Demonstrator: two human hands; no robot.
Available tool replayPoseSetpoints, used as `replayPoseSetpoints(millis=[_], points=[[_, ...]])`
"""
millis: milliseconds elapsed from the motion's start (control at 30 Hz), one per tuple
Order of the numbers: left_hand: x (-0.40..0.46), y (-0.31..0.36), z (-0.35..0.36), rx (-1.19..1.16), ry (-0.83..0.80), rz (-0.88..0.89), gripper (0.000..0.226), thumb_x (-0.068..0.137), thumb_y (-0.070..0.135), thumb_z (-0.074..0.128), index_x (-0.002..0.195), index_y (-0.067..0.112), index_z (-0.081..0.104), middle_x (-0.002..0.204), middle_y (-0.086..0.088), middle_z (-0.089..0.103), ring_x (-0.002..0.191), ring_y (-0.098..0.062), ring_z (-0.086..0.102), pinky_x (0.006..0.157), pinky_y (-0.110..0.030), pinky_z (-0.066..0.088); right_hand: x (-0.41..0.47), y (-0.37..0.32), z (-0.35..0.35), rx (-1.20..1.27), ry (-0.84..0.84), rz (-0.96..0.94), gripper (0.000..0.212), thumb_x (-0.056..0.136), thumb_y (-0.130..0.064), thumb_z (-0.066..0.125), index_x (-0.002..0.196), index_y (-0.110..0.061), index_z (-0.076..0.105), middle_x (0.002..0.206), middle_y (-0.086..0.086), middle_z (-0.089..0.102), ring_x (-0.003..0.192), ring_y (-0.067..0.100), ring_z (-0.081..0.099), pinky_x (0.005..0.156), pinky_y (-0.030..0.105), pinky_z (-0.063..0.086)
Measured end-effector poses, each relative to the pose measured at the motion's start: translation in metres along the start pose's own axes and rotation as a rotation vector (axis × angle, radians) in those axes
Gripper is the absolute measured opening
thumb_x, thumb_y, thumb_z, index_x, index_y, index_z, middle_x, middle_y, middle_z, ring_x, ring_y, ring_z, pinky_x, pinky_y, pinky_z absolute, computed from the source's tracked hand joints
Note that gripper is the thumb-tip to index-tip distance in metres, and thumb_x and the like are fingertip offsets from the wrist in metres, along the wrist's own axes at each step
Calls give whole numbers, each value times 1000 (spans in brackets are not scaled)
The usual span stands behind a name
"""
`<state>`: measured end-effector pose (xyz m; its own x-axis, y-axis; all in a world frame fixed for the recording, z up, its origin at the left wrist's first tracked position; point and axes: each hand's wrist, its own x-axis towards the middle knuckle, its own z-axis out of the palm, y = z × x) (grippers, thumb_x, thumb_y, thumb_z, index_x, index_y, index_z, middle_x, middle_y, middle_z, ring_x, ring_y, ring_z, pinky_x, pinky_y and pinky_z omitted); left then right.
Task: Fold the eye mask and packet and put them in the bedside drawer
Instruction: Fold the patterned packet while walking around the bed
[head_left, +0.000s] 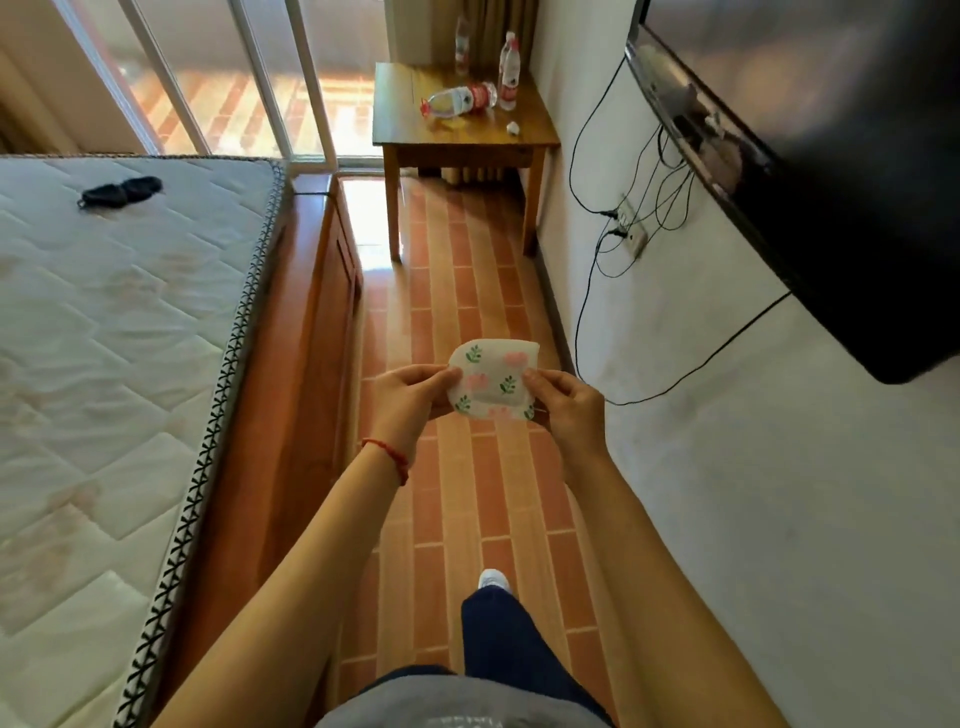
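Note:
A white packet (491, 378) printed with pink flowers and green leaves hangs in the air over the tiled floor, held between both hands. My left hand (410, 397) pinches its left edge and my right hand (563, 400) pinches its right edge. A black eye mask (122, 190) lies on the bare mattress (104, 338) at the far left, well away from both hands. No bedside drawer is visible.
A wooden bed frame (311, 332) runs along the left of the tiled aisle. A wooden table (467, 130) with water bottles (462, 98) stands ahead by the glass door. A wall-mounted television (810, 171) and hanging cables (623, 223) are on the right wall.

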<state>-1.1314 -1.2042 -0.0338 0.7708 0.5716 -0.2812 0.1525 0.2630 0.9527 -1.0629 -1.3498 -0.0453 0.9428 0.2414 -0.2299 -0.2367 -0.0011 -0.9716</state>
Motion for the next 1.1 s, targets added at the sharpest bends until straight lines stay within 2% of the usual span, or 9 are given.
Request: replayPoseSetpoints(millis=[200,333,467,567,767,900,1000,1100], points=[[71,33,36,-7,53,56,10,77,9,70,69,15,70,68,-2,71,65,-15,70,55,-21,55,90,-36,1,14,-89,-9,4,81,-21,67,84,-18,66,86,-2,69,73,10,69,58,20,56],[111,45,50,-29,94,52,11,76,7,71,67,14,69,61,1,71,60,-13,69,53,-20,54,141,-50,9,6,-120,-10,5,81,-21,68,85,-18,66,86,-2,69,76,11,69,57,19,55],[153,52,53,-30,115,42,10,76,8,71,68,13,69,64,-2,71,62,-14,70,53,-21,54,183,-54,25,-2,-133,7,2,81,-20,68,81,-20,66,83,-4,68,70,8,69,55,17,54],[191,56,51,-14,119,36,9,76,10,71,68,15,70,68,-4,71,66,-17,70,56,-23,56,219,-56,40,-21,-130,3,2,82,-19,67,83,-18,65,84,-2,68,76,12,68,57,19,56],[285,74,38,-20,100,55,6,76,14,71,71,17,70,72,0,72,70,-16,71,57,-21,55,300,-66,89,-55,-133,-8,12,82,-20,66,91,-13,66,93,4,68,85,17,68,63,23,58],[350,98,23,0,118,67,2,77,15,70,75,15,70,78,-5,71,72,-15,71,59,-22,56,352,-81,133,-68,-151,-12,8,83,-21,66,86,-15,66,91,3,69,83,16,68,61,21,57],[394,116,13,-8,119,80,2,77,13,69,76,13,69,79,-5,70,70,-14,70,58,-21,56,389,-91,165,-82,-133,-3,13,83,-23,66,91,-13,66,96,8,69,89,21,67,69,28,59],[433,133,4,-10,115,84,2,79,12,67,78,11,68,81,-5,69,71,-13,69,59,-20,56,421,-100,194,-68,-139,-19,4,83,-23,66,85,-20,65,92,1,68,88,20,66,69,27,59]])
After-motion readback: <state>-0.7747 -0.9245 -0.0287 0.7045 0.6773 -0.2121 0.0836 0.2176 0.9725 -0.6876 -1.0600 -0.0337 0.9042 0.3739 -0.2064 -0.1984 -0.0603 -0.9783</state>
